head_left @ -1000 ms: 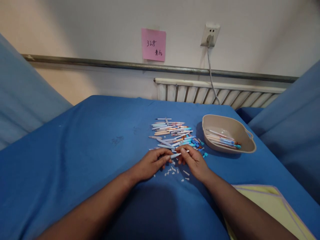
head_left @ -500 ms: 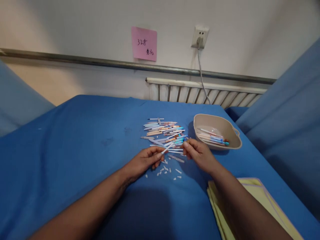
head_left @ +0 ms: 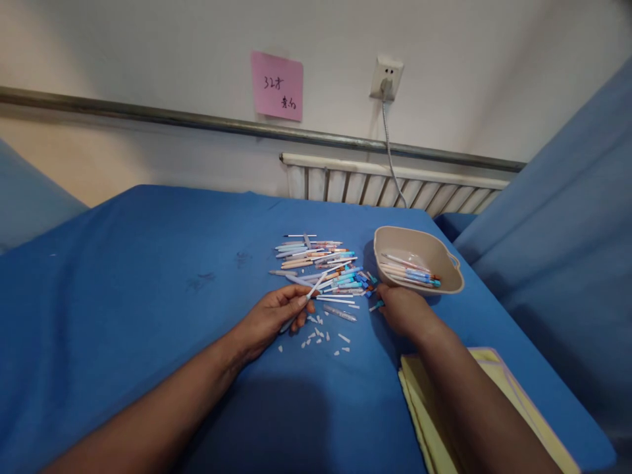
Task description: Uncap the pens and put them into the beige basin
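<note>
Between thumb and fingers, my left hand [head_left: 281, 312] pinches a white pen refill [head_left: 316, 286]; a pale pen barrel [head_left: 287, 325] also shows under the same hand. My right hand [head_left: 401, 309] is closed around a small teal-and-white pen part [head_left: 376, 306], just in front of the beige basket. Pens and refills [head_left: 299, 263] lie in a loose pile beyond my hands, with small blue caps [head_left: 364, 282] at its right side. Several small white tips [head_left: 316, 334] are scattered on the blue cloth, near a clear barrel [head_left: 340, 313].
The beige basket [head_left: 451, 280] at the right holds several pens. A folded yellow cloth [head_left: 419, 411] lies under my right forearm. Behind the blue-covered table [head_left: 148, 263] are a metal rail [head_left: 197, 120], a radiator [head_left: 345, 164] and a plugged-in cable [head_left: 390, 155].
My right hand has moved away from the pile toward the basket's front, now with a teal-and-white part. The blue caps have come into view. My left hand still holds the refill.
</note>
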Available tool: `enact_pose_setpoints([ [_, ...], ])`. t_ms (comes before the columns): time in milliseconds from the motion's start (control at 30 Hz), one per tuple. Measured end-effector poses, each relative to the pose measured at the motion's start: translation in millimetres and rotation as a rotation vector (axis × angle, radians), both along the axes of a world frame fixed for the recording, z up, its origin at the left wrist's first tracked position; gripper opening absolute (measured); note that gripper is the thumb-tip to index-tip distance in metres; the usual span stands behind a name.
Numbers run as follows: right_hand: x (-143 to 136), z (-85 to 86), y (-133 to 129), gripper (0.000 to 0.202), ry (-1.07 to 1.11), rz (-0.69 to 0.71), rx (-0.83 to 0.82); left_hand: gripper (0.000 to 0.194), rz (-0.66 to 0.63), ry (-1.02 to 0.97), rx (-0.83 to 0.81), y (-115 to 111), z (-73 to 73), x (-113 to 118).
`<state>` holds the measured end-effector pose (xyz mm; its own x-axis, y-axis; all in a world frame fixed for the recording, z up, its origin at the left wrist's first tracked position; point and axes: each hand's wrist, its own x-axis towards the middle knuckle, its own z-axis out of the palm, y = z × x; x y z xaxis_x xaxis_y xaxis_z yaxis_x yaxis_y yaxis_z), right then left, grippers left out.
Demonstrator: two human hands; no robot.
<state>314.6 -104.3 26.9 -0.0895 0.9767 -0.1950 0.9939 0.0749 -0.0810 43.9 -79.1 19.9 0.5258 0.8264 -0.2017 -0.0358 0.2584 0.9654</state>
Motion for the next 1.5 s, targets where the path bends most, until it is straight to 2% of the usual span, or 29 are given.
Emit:
enact_pose_setpoints([
  [133,-2.2,1.7,-1.0,0.025,-0.009,0.003,0.004,0.030,0.010,-0.025,-0.017,-0.1,-1.1,-0.3],
  [267,-20.1,8.1,-8.4,0.022,-0.007,0.023,0.110,0.030,0.043,-0.028,-0.024,0.4,-1.4,-0.9],
  [367,-42.5,8.8,-14.1,0.018,0.095,0.139,0.175,0.029,0.061,-0.018,-0.018,0.5,-0.5,-0.9],
  [467,-60.8,2.6,-17.0,0.018,0.176,0.282,0.182,0.031,0.067,-0.010,-0.011,0.1,0.7,-0.2],
  [600,-66.9,-8.9,-15.2,0.018,0.177,0.336,0.187,0.031,0.051,0.005,0.003,-0.2,1.5,-0.1],
  [700,-60.3,-15.2,-10.5,0.017,0.312,0.307,0.233,0.033,0.042,0.053,0.024,0.7,1.2,-2.0],
  [833,-48.3,-21.5,-1.8,0.016,0.732,0.165,0.247,0.038,0.019,0.153,0.086,3.0,0.5,-6.7],
  [933,-43.0,-24.6,3.7,0.020,1.000,0.127,0.207,0.039,-0.016,0.218,0.150,3.9,0.5,-9.7],
  [1100,-42.3,-26.1,6.3,0.016,1.238,0.046,0.162,0.035,-0.065,0.286,0.225,1.3,5.9,-10.5],
  [1300,-40.3,-25.4,6.2,0.016,1.262,0.044,0.186,0.035,-0.089,0.371,0.265,-3.4,15.6,-9.1],
  [1500,-37.4,-24.0,6.4,0.015,1.187,0.078,0.191,0.033,-0.185,0.467,0.385,-1.7,14.8,-13.6],
])
